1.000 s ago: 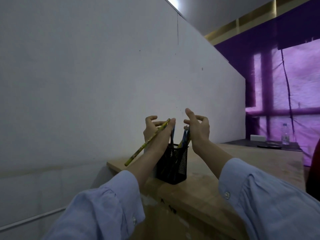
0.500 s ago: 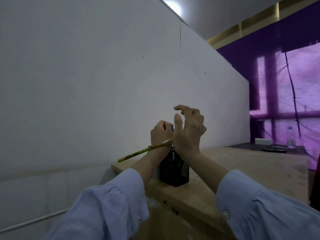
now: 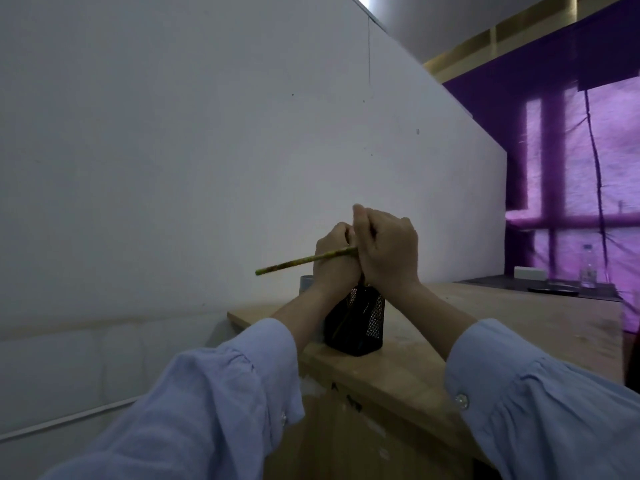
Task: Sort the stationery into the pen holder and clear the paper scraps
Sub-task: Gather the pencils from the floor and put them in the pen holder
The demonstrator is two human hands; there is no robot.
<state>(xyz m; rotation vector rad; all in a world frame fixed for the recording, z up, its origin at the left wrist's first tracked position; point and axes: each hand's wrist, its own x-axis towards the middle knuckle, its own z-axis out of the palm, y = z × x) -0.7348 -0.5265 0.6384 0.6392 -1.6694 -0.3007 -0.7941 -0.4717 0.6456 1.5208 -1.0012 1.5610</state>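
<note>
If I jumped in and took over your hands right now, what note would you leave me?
Left hand: grips the green pencil, which sticks out sideways to the left, not yet in the holder.
Right hand: fingers curled, right beside the left hand above the holder; what it holds is hidden.
Black mesh pen holder: upright near the edge of the wooden table, something long inside.
Left to do: tip the pencil in, then look for paper scraps; none are in view.

Wooden worktop [image 3: 519, 327] is set vs. white wall [image 3: 173, 168]; black mesh pen holder [image 3: 363, 323] is stood nr its corner, dark mat [image 3: 540, 289] is laid at far end.
</note>
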